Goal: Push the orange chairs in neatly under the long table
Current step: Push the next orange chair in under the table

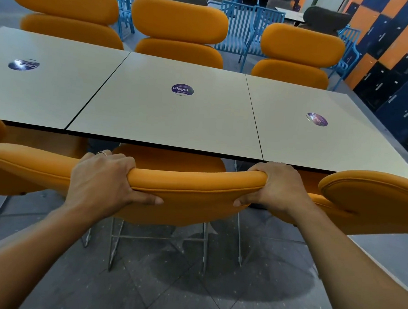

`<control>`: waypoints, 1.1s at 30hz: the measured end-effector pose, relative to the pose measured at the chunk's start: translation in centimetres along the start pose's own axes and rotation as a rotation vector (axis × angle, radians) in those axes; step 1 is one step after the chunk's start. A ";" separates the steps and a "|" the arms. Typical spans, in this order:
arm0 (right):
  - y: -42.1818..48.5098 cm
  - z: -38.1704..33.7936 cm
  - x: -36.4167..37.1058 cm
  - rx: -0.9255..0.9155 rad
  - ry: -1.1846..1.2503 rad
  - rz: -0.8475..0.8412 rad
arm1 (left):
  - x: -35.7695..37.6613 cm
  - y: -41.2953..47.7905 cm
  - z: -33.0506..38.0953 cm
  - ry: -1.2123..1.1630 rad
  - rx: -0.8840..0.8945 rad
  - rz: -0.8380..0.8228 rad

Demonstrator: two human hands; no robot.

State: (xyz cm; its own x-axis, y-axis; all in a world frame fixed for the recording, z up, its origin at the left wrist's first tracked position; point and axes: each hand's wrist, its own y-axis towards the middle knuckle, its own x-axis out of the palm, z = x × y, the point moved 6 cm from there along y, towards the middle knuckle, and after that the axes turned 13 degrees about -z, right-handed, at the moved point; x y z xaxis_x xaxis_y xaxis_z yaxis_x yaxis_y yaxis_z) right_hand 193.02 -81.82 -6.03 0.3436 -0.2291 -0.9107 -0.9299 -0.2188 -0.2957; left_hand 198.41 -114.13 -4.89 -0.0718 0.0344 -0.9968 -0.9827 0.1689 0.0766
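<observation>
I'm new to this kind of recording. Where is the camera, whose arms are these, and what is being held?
There is no machine here. One wide-angle camera sits on a person's head and looks forward and down, so the two bare arms coming in from the bottom are the wearer's own.

The left hand and right hand each grip the top edge of an orange padded chair back, with fingers curled over it and thumbs on the near side. This chair's seat appears to reach under the near edge of the long pale table, which is made of three joined panels. A round purple sticker lies on each panel.

More orange chairs stand along the far side. A neighbouring orange chair back shows on each side of the held one. Blue metal chairs stand behind.
</observation>
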 end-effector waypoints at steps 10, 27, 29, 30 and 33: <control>0.1 -0.6 0.0 0.064 0.037 0.019 | -0.7 0.3 -0.9 0.016 0.127 0.059; -1.9 -8.4 4.1 0.072 -0.029 0.118 | -0.7 -0.6 -9.3 -0.015 0.157 -0.022; -2.0 -8.3 4.0 0.068 -0.015 0.105 | -0.8 -1.0 -9.1 -0.039 0.134 -0.019; -2.0 -8.2 3.9 0.065 -0.011 0.094 | -0.8 -1.1 -8.9 -0.054 0.123 -0.019; -1.8 -7.9 3.5 0.066 -0.015 0.061 | -0.7 -1.3 -8.4 -0.103 0.099 -0.012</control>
State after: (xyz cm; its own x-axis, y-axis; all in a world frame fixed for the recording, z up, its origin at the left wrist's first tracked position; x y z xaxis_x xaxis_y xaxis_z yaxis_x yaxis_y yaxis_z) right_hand 196.88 -89.68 -6.40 0.2845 -0.2254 -0.9318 -0.9558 -0.1422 -0.2575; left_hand 198.32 -122.69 -4.50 -0.0368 0.1320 -0.9906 -0.9612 0.2665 0.0712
